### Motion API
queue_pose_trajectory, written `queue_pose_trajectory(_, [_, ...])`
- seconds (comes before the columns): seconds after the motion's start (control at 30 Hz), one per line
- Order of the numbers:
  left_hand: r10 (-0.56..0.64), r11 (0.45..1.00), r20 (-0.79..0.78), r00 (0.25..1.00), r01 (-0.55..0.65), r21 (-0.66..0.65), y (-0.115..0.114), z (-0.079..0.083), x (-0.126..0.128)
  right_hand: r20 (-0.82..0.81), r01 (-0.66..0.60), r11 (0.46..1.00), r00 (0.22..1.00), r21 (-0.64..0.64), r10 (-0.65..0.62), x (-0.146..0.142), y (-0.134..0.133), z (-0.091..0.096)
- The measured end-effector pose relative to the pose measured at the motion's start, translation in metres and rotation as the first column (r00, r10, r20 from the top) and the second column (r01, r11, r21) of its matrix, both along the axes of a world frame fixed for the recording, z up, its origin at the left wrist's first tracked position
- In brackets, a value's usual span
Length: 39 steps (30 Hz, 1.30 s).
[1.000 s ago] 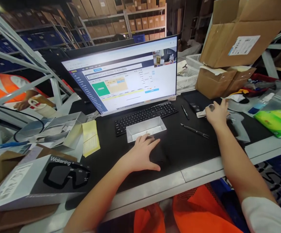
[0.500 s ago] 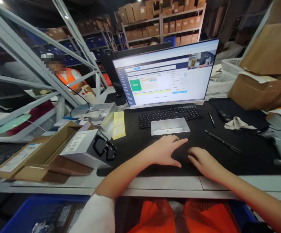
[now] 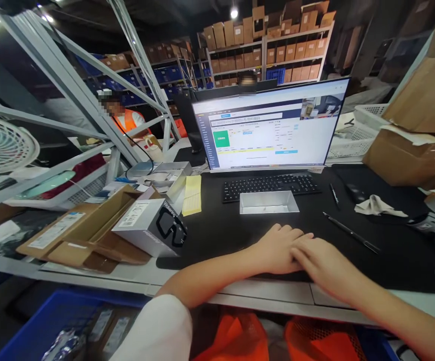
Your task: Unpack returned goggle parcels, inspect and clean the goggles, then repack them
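Note:
My left hand (image 3: 279,249) rests near the front edge of the black desk mat (image 3: 221,238), its fingers together and curled down, partly covered. Over its fingertips lies my right hand (image 3: 324,260), thumb across the back of the left and fingers closed over it. No object shows in either hand. Just beyond them sits an open, shallow silvery-white box (image 3: 269,204), in front of a black keyboard (image 3: 273,185). A black pen (image 3: 351,231) lies right of my hands. To the left, a grey box with a goggles picture (image 3: 153,228) leans by an opened brown carton (image 3: 85,233).
A lit monitor (image 3: 270,130) stands behind the keyboard. Yellow slips (image 3: 192,195) lie left of it; a second pen (image 3: 335,195), a crumpled cloth (image 3: 380,206) and a mouse (image 3: 355,192) lie right. Stacked cartons (image 3: 398,155) rise at right. A person in an orange vest (image 3: 129,120) is beyond the metal frame.
My hands were apart with the left fingers spread; now they have come together, the right overlapping the left. The camera view has shifted, so the desk things appear slightly further right.

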<state>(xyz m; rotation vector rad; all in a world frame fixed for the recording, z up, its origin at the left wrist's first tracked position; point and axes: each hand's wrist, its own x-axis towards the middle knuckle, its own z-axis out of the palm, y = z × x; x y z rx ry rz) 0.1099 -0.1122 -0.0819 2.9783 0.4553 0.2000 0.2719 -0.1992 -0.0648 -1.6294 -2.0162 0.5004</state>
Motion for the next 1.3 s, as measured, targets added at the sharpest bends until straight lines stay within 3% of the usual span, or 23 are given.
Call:
queue_pose_trajectory(0.07, [0.010, 1.000, -0.028, 1.000, -0.011, -0.020, 0.003, 0.000, 0.004, 0.133, -0.066, 0.992, 0.990, 0.110, 0.051, -0.010, 0.001, 0.008])
queue_pose_trajectory(0.13, [0.035, 0.996, -0.001, 0.999, -0.035, -0.079, 0.007, 0.002, 0.005, 0.118, -0.068, 0.987, 0.992, 0.148, 0.051, -0.004, 0.000, 0.012])
queue_pose_trajectory(0.3, [0.131, 0.926, 0.153, 0.980, -0.066, -0.371, 0.020, 0.006, 0.004, 0.022, 0.048, 0.998, 0.999, 0.030, -0.048, 0.034, -0.004, -0.002])
queue_pose_trajectory(0.4, [0.135, 0.891, 0.196, 0.971, -0.032, -0.453, 0.022, 0.004, 0.003, 0.092, 0.085, 0.995, 0.992, 0.044, -0.088, 0.031, -0.005, -0.018])
queue_pose_trajectory(0.57, [0.056, 0.916, 0.291, 0.955, 0.067, -0.396, 0.013, 0.001, 0.001, 0.355, 0.095, 0.984, 0.924, 0.149, -0.143, 0.010, -0.005, -0.028])
queue_pose_trajectory(0.67, [0.102, 0.939, 0.316, 0.943, 0.014, -0.345, 0.010, 0.000, -0.003, 0.380, 0.083, 0.974, 0.911, 0.209, -0.159, 0.008, -0.007, -0.031])
queue_pose_trajectory(0.77, [0.187, 0.963, 0.325, 0.927, -0.107, -0.248, 0.008, 0.002, -0.012, 0.361, -0.002, 0.956, 0.926, 0.294, -0.110, 0.010, -0.012, -0.037])
queue_pose_trajectory(0.83, [0.189, 0.970, 0.326, 0.926, -0.124, -0.211, 0.006, 0.004, -0.017, 0.332, -0.033, 0.940, 0.939, 0.338, -0.087, 0.010, -0.015, -0.038])
queue_pose_trajectory(1.07, [0.140, 0.949, 0.444, 0.885, 0.009, -0.316, -0.001, 0.000, -0.012, 0.315, 0.078, 0.948, 0.932, 0.309, -0.180, -0.001, -0.010, -0.031])
queue_pose_trajectory(1.2, [0.129, 0.941, 0.518, 0.846, 0.060, -0.334, 0.002, -0.001, -0.006, 0.218, 0.069, 0.956, 0.967, 0.286, -0.135, -0.010, 0.004, -0.031])
queue_pose_trajectory(1.3, [0.085, 0.946, 0.518, 0.851, 0.094, -0.310, 0.004, 0.006, -0.017, 0.079, 0.029, 0.972, 0.996, 0.234, -0.049, -0.005, 0.008, -0.027])
